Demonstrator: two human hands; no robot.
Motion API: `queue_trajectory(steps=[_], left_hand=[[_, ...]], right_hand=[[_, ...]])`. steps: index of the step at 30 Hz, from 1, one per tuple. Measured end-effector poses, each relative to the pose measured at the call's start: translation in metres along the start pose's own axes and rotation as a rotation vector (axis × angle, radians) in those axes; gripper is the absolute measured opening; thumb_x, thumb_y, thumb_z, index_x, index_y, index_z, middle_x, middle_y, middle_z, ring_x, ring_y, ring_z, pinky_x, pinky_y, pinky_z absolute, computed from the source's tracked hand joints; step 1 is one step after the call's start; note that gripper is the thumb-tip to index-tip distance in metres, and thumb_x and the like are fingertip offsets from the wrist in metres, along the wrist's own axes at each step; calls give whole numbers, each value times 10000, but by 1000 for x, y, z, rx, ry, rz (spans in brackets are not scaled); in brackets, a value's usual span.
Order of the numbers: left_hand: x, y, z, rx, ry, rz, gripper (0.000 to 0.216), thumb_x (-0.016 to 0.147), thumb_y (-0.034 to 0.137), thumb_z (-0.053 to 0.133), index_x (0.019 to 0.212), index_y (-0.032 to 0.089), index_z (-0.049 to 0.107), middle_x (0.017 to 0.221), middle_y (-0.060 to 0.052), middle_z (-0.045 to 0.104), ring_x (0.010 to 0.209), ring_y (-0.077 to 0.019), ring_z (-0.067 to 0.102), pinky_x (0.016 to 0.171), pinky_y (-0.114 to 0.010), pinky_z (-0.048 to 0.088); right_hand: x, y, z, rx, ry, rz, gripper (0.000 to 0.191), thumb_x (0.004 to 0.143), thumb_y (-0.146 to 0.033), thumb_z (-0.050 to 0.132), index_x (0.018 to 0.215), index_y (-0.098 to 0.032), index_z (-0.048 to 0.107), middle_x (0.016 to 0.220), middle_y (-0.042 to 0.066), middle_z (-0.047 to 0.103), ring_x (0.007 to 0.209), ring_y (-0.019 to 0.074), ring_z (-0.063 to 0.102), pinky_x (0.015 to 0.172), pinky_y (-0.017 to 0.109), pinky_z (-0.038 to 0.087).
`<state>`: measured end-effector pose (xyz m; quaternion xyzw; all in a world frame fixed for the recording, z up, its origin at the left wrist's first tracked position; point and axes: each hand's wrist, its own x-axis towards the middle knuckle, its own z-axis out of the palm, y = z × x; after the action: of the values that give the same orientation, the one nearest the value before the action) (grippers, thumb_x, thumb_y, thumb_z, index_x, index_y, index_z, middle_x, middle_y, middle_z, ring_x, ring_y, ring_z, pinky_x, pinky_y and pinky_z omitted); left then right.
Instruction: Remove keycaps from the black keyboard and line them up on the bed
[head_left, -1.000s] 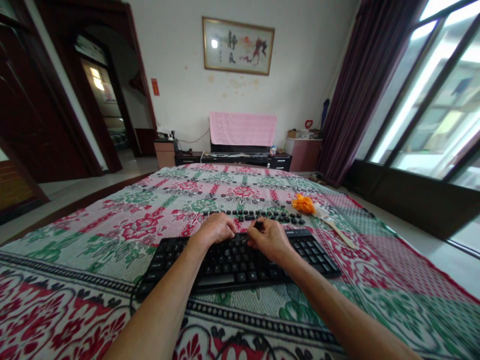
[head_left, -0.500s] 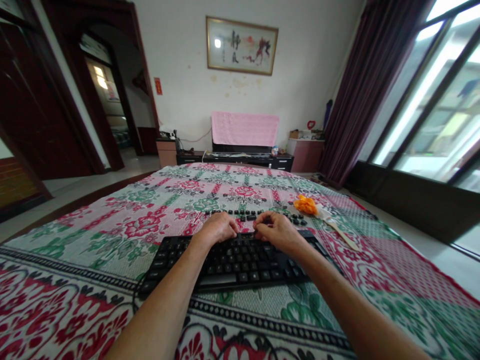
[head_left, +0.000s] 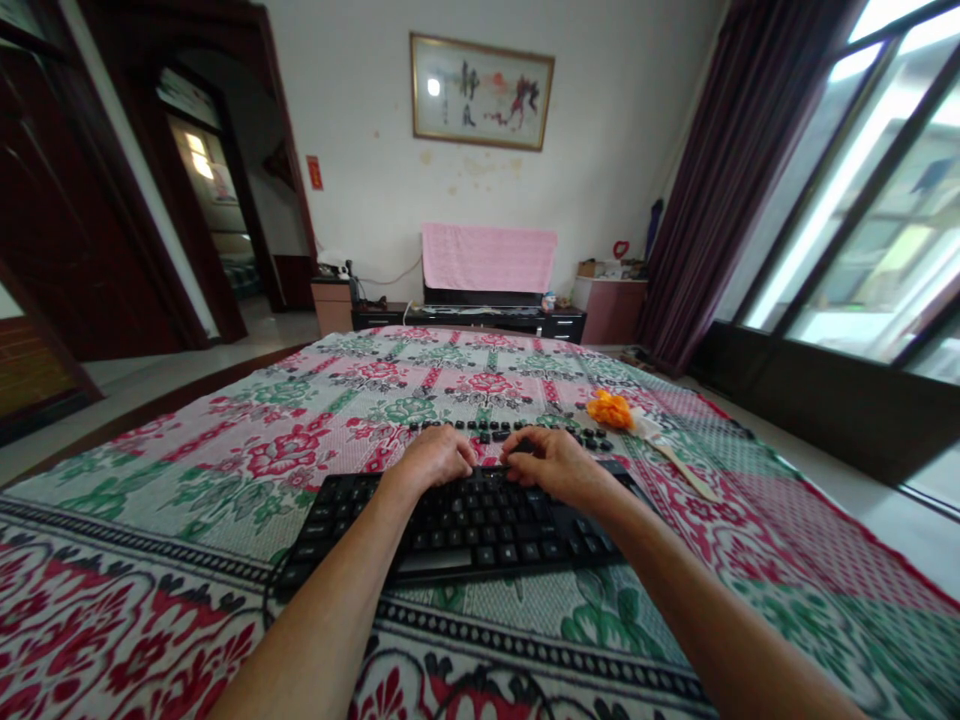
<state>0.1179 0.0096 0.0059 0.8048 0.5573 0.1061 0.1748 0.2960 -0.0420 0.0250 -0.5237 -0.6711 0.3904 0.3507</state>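
Observation:
A black keyboard (head_left: 480,540) lies flat on the patterned cloth in front of me, with a bare grey strip near its front edge. My left hand (head_left: 439,457) rests at its far edge, fingers curled and closed; whatever they may hold is hidden. To the right, my right hand (head_left: 555,462) bends over the far row of keys, thumb and forefinger brought together in a pinch. Anything between those fingertips is too small and dark to make out. Just behind both hands, several loose black keycaps (head_left: 596,438) lie in rows on the cloth.
Right of the keycaps sit a crumpled orange cloth (head_left: 611,408) and a pale-handled brush (head_left: 688,474). The flowered tablecloth (head_left: 285,450) covers the broad table. Beyond its far end stands a low dark cabinet (head_left: 480,318) with a screen draped in a pink towel (head_left: 487,257).
My right hand has shifted slightly to the left along the keyboard's far edge, and its forefinger sits a little differently. My left hand stays in place.

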Motion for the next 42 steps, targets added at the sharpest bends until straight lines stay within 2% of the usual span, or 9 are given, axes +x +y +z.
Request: queue_trajectory(steps=[5, 9, 13, 17, 23, 36, 42], left_hand=[[0, 0, 0, 4, 7, 12, 219, 594, 228, 575, 760, 273, 710, 661, 45, 675, 627, -115, 579, 542, -183, 377], [0, 0, 0, -19, 12, 20, 223, 591, 224, 565, 756, 261, 710, 653, 42, 674, 607, -110, 576, 527, -182, 373], [-1, -1, 1, -18, 15, 29, 223, 594, 229, 565, 761, 253, 711, 658, 39, 676, 608, -112, 576, 528, -182, 377], [-1, -1, 2, -25, 34, 46, 220, 590, 224, 564, 751, 247, 712, 649, 36, 673, 608, -109, 578, 524, -180, 370], [0, -3, 1, -27, 5, 51, 233, 587, 214, 565, 766, 246, 711, 662, 37, 676, 617, -111, 580, 523, -177, 370], [-1, -1, -1, -3, 9, 50, 228, 596, 215, 562, 766, 248, 711, 674, 32, 681, 625, -112, 584, 538, -179, 378], [-2, 0, -2, -8, 2, 58, 237, 607, 210, 552, 783, 231, 710, 699, 19, 689, 640, -114, 592, 533, -175, 381]], right_hand=[[-1, 2, -2, 1, -80, -28, 180, 706, -173, 487, 854, -167, 589, 594, -21, 612, 539, 89, 561, 522, 185, 430], [-3, -1, 0, 34, -100, -14, 147, 696, -150, 481, 805, -154, 580, 607, -26, 600, 539, 78, 549, 531, 177, 425], [-1, 2, 6, -24, -61, -50, 121, 714, -194, 485, 768, -151, 584, 592, -21, 588, 535, 82, 535, 513, 175, 406], [2, 9, 11, -138, 0, -100, 183, 743, -301, 480, 740, -158, 594, 586, -3, 607, 527, 100, 544, 476, 181, 385], [0, 5, 17, -235, 96, -69, 206, 743, -321, 473, 727, -155, 593, 581, 18, 637, 508, 113, 557, 455, 189, 368], [-2, 1, 21, -292, 109, -50, 224, 742, -317, 467, 746, -153, 620, 569, 21, 631, 490, 110, 536, 443, 190, 333], [-3, 2, 25, -361, 150, -110, 216, 747, -312, 479, 718, -151, 620, 551, 10, 604, 490, 102, 507, 463, 194, 314]])
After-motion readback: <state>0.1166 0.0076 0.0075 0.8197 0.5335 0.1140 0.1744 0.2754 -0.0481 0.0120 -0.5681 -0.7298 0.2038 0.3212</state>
